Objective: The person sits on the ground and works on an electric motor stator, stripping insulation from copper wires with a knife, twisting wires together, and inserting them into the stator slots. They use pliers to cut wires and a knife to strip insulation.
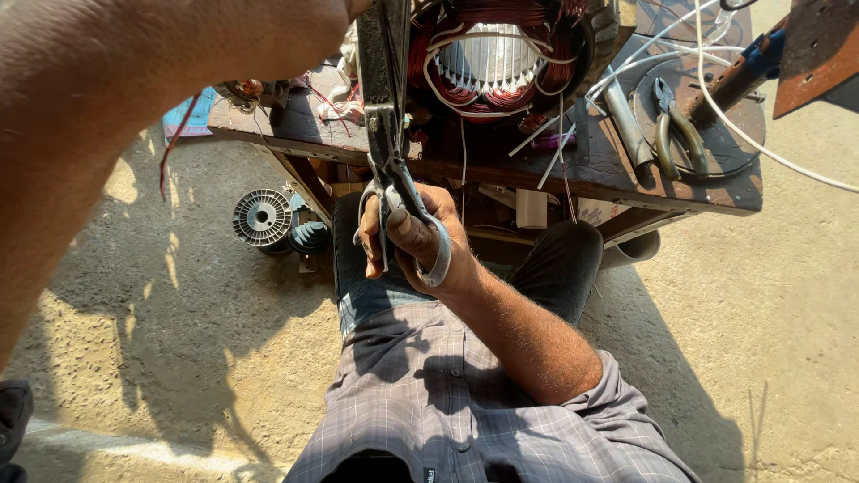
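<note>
Scissors (394,170) are gripped by the right hand (412,237) near the motor coil (488,63) on the worktop (626,179); the left hand's grip cannot be told.

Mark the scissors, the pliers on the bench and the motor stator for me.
scissors (386,134): head view, on the blades above the right hand (413,237).
pliers (673,125): head view, on the handles.
motor stator (490,55): head view, on the pale steel core inside the copper windings.

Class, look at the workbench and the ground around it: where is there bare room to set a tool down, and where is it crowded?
Bare room: the sandy ground right of the workbench. Some bare ground lies left of the grey spool. Crowded: the benchtop, filled by the motor stator, pliers, and white wires. The right hand holds scissors.
</note>
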